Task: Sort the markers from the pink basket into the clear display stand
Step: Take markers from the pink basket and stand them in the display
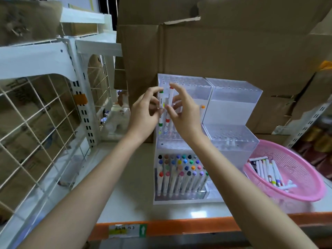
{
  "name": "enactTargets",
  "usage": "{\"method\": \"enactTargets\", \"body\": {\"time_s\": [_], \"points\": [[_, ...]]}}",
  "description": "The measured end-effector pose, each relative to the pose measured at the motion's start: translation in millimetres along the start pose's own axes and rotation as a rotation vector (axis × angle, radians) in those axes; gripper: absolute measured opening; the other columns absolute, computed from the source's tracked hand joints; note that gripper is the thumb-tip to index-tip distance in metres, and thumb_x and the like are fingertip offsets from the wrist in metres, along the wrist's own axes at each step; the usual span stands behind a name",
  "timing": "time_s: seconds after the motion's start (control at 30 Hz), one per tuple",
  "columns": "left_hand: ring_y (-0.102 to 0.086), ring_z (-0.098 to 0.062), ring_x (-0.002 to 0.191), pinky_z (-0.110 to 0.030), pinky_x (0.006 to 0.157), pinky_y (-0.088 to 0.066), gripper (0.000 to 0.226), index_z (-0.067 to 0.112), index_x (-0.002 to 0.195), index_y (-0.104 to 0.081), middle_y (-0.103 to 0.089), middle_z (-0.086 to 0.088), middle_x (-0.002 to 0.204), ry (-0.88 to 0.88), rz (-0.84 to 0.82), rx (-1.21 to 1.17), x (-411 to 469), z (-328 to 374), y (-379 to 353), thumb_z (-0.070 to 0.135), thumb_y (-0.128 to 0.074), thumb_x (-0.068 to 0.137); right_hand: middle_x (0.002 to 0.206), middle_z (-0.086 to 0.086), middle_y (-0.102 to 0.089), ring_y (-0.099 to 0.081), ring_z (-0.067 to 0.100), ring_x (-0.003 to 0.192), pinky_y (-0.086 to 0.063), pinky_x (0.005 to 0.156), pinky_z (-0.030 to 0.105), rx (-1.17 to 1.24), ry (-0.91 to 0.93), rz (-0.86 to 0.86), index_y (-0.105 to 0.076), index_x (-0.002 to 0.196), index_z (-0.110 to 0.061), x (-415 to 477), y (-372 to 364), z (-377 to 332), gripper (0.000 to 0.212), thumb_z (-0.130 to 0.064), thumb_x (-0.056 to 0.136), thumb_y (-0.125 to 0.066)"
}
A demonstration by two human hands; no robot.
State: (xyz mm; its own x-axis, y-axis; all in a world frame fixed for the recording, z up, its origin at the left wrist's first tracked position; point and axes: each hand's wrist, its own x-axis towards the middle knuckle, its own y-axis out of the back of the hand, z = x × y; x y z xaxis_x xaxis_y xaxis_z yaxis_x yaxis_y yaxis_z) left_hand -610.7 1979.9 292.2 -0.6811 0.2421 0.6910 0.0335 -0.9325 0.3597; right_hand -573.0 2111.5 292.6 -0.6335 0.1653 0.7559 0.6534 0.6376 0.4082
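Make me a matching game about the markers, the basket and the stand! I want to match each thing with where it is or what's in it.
Things:
A. green-capped marker
B. red-capped marker
C. pink basket
D. lowest tier of the clear display stand

Places or states:
1. holds loose markers lying flat
2. in the fingers of the right hand
3. packed with upright markers
4. in the fingers of the left hand

Pairs: A-4, B-2, C-1, D-3.
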Motion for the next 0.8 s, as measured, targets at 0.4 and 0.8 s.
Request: {"method": "enactTargets", "body": {"time_s": [0.4,0.8], "points": [[-0.060,-0.003,0.077,-0.002,0.066,-0.043,0.049,0.023,0.121,-0.055,-0.060,-0.003,0.088,0.002,-0.062,0.029,-6.8,-4.7,-1.7,-0.001,-0.069,0.080,0.084,0.002,-0.059,-0.061,0.014,0.071,-0.056,0.068,0.028,-0.010,0.002,0.070,-0.049,0.135,-0.015,-6.5,-6.8,5.3,0.053,-0.005,0.086,-0.067],[-0.061,-0.005,0.076,-0.003,0.066,-0.044,0.050,0.021,0.121,-0.055,-0.062,-0.003,0.087,-0.023,-0.059,0.071,-11.5,-12.1,-3.8,-0.002,-0.068,0.079,0.092,0.004,-0.057,-0.059,0.013,0.070,-0.057,0.067,0.032,-0.011,0.027,0.073,-0.045,0.138,-0.015,-12.4,-11.2,10.6,0.053,-0.006,0.089,-0.064]]}}
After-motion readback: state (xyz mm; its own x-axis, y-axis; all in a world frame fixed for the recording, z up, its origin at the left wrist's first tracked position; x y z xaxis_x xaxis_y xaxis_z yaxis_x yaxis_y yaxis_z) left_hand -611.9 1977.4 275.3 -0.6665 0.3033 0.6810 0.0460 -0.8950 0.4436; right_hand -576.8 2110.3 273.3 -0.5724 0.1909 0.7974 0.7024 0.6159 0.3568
